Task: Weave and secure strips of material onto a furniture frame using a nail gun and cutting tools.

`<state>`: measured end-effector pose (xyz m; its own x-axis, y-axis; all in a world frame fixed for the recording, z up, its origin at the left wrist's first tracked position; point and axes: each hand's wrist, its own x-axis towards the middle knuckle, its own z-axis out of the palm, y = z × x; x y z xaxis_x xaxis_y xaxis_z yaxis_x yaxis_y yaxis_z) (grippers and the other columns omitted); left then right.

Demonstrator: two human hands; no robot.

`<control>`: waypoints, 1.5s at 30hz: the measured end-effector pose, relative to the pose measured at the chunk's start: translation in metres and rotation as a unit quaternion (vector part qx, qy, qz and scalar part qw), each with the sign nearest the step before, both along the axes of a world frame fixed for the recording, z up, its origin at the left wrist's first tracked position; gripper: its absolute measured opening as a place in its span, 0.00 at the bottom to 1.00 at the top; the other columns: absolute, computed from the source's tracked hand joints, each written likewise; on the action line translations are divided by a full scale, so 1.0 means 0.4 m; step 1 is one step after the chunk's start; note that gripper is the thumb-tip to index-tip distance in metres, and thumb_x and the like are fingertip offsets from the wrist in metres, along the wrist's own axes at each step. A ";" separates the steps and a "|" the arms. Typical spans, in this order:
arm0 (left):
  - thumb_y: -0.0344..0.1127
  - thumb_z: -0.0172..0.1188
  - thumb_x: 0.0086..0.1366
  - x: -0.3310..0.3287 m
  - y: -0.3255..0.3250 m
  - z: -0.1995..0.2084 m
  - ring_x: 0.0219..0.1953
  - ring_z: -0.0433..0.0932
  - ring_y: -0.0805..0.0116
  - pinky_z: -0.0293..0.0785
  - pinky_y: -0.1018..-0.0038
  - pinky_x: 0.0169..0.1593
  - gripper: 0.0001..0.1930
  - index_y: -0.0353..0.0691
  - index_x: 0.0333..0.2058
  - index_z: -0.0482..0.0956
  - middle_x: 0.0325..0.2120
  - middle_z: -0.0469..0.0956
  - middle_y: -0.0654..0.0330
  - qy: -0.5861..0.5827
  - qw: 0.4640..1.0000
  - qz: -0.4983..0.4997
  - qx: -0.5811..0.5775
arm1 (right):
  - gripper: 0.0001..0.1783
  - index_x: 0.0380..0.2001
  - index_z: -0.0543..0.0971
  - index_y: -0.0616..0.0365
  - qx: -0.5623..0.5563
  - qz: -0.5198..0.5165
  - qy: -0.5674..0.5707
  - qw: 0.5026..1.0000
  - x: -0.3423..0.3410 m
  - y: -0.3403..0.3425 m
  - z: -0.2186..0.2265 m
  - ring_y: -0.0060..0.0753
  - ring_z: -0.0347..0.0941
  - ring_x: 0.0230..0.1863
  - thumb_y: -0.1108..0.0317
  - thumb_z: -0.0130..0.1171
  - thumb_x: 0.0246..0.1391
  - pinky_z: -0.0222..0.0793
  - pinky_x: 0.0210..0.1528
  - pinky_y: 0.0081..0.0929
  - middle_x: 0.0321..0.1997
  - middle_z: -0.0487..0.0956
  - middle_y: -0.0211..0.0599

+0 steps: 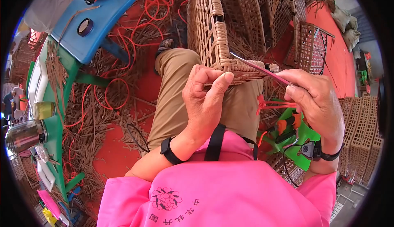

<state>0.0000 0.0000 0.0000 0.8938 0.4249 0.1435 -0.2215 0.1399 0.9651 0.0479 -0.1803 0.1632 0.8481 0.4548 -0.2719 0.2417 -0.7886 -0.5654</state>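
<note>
Wicker basket (213, 30), one; left hand (205, 100) pinches its rim; right hand (316, 100) holds one tool (262, 69).

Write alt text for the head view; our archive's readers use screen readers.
A person's left hand grips the corner of a woven wicker frame resting on their knee, while the right hand holds a thin flat strip against it. Cut strips and orange cord litter the red floor.

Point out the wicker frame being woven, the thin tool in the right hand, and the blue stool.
wicker frame (213, 34), head view, on its woven side rail.
thin tool (262, 69), head view, mid-shaft.
blue stool (102, 18), head view, on its bare seat top.
</note>
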 end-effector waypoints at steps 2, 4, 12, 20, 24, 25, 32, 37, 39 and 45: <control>0.29 0.67 0.61 -0.011 -0.004 0.013 0.29 0.65 0.76 0.64 0.79 0.34 0.09 0.35 0.25 0.76 0.24 0.69 0.66 0.012 1.000 0.004 -0.018 | 0.13 0.45 0.80 0.64 0.056 0.037 -0.040 0.997 -0.004 -0.008 0.001 0.30 0.79 0.29 0.78 0.55 0.55 0.73 0.34 0.24 0.34 0.83 0.43; 0.29 0.67 0.61 0.011 0.003 0.013 0.29 0.65 0.76 0.64 0.79 0.34 0.09 0.35 0.25 0.75 0.24 0.68 0.66 0.009 1.000 0.001 -0.009 | 0.13 0.45 0.80 0.65 0.044 0.042 -0.049 0.997 0.013 -0.007 0.008 0.30 0.78 0.28 0.78 0.55 0.55 0.73 0.33 0.24 0.34 0.83 0.44; 0.28 0.67 0.60 0.012 0.006 -0.002 0.28 0.65 0.76 0.63 0.79 0.34 0.11 0.36 0.23 0.74 0.24 0.68 0.66 0.019 1.000 -0.006 0.007 | 0.13 0.44 0.79 0.66 0.026 0.099 -0.034 0.994 0.046 0.005 0.028 0.32 0.77 0.26 0.78 0.55 0.55 0.70 0.30 0.24 0.32 0.81 0.45; 0.29 0.67 0.60 0.009 0.012 -0.012 0.30 0.65 0.75 0.62 0.79 0.37 0.11 0.37 0.23 0.73 0.25 0.68 0.66 0.019 0.998 -0.030 -0.053 | 0.13 0.45 0.80 0.66 -0.024 0.224 -0.052 0.973 0.116 0.013 0.065 0.25 0.74 0.21 0.76 0.55 0.57 0.66 0.24 0.21 0.27 0.79 0.39; 0.28 0.67 0.60 0.008 0.013 -0.012 0.30 0.65 0.75 0.63 0.79 0.37 0.11 0.37 0.23 0.74 0.25 0.68 0.66 0.016 0.998 -0.036 -0.041 | 0.13 0.44 0.79 0.64 -0.093 0.280 -0.150 0.944 0.086 0.028 0.063 0.35 0.77 0.26 0.76 0.56 0.55 0.69 0.27 0.27 0.32 0.80 0.44; 0.28 0.67 0.60 0.008 0.013 -0.018 0.30 0.65 0.75 0.62 0.79 0.37 0.11 0.36 0.23 0.74 0.25 0.68 0.66 0.012 0.998 -0.033 -0.046 | 0.13 0.44 0.79 0.64 -0.115 0.332 -0.270 0.896 0.063 0.034 0.055 0.39 0.77 0.27 0.77 0.57 0.55 0.70 0.27 0.29 0.34 0.80 0.46; 0.29 0.67 0.60 0.017 0.011 -0.025 0.29 0.65 0.76 0.63 0.79 0.35 0.10 0.35 0.24 0.74 0.25 0.67 0.65 -0.023 0.997 -0.033 -0.059 | 0.18 0.47 0.77 0.68 -0.292 0.213 -0.364 0.859 -0.123 0.114 -0.013 0.32 0.68 0.22 0.77 0.56 0.51 0.64 0.20 0.31 0.23 0.67 0.34; 0.29 0.67 0.60 0.018 0.010 -0.031 0.29 0.66 0.75 0.63 0.79 0.35 0.10 0.35 0.24 0.75 0.25 0.69 0.65 -0.040 0.998 -0.027 -0.049 | 0.17 0.46 0.78 0.69 -0.289 0.185 -0.444 0.828 -0.164 0.111 -0.107 0.26 0.66 0.23 0.74 0.59 0.52 0.63 0.19 0.23 0.23 0.65 0.30; 0.29 0.67 0.60 0.017 0.011 -0.031 0.29 0.66 0.75 0.63 0.79 0.35 0.10 0.34 0.24 0.75 0.25 0.69 0.64 -0.042 0.998 -0.024 -0.037 | 0.16 0.45 0.78 0.68 -0.323 0.156 -0.479 0.801 -0.184 0.121 -0.139 0.25 0.65 0.22 0.74 0.60 0.53 0.63 0.19 0.22 0.23 0.65 0.30; 0.29 0.67 0.60 0.016 0.005 -0.020 0.29 0.66 0.73 0.63 0.77 0.34 0.11 0.33 0.24 0.75 0.24 0.69 0.63 -0.033 0.998 -0.005 -0.044 | 0.16 0.46 0.77 0.66 -0.304 0.114 -0.456 0.829 -0.188 0.146 -0.124 0.27 0.68 0.22 0.73 0.58 0.53 0.66 0.20 0.23 0.24 0.67 0.30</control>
